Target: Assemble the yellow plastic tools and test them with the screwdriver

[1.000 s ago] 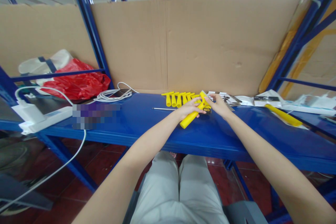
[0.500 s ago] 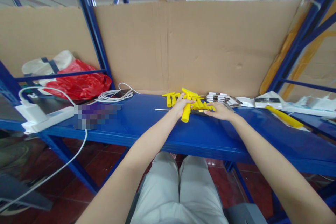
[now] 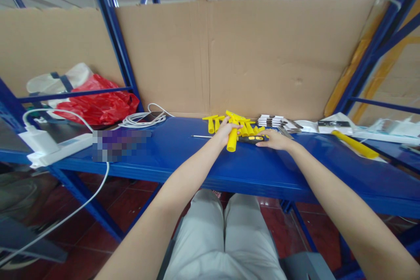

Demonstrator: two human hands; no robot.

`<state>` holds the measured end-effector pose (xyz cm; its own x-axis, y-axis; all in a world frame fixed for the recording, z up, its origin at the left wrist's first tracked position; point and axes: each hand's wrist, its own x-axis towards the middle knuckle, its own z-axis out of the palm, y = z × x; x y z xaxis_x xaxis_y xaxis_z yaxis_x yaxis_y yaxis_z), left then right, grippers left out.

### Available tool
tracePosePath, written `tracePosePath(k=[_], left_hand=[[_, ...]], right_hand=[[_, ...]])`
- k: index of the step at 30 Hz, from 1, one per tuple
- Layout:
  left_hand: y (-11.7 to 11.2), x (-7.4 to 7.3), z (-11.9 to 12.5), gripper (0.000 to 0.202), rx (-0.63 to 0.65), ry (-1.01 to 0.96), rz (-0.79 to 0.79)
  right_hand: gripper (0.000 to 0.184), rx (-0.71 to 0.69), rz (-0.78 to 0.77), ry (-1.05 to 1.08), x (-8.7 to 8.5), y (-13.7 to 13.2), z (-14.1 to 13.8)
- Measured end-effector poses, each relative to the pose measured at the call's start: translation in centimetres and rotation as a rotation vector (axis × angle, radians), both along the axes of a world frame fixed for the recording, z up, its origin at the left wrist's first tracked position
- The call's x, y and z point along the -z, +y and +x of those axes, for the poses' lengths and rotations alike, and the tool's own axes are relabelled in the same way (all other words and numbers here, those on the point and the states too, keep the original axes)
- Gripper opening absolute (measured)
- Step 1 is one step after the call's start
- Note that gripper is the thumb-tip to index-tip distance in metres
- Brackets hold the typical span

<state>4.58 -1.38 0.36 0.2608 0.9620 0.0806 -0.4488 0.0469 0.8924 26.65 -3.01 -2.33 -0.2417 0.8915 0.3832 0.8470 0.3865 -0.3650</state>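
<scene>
The right hand (image 3: 274,140) has left the yellow T-piece (image 3: 232,141), clamped in the left hand (image 3: 225,132) near the bench (image 3: 183,157)'s back edge, for the screwdriver (image 3: 251,139), grip unclear, suggesting work turns to that tool.

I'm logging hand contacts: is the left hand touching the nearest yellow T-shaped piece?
Touching. The head view shows the left hand closed around the yellow T-shaped piece, its tubular end sticking out toward the person.
</scene>
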Motion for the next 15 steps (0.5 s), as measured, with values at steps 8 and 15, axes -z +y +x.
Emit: tracePosePath(k=[8,15], left_hand=[[0.0,0.0,0.0,0.062,-0.019,0.012,-0.013],[0.3,0.2,-0.1,0.066,-0.027,0.049,-0.026]], right_hand=[[0.033,-0.062,-0.207,0.38,-2.7,-2.3,0.8],[0.028,0.094,-0.351,0.885,-4.7,-4.5,0.8]])
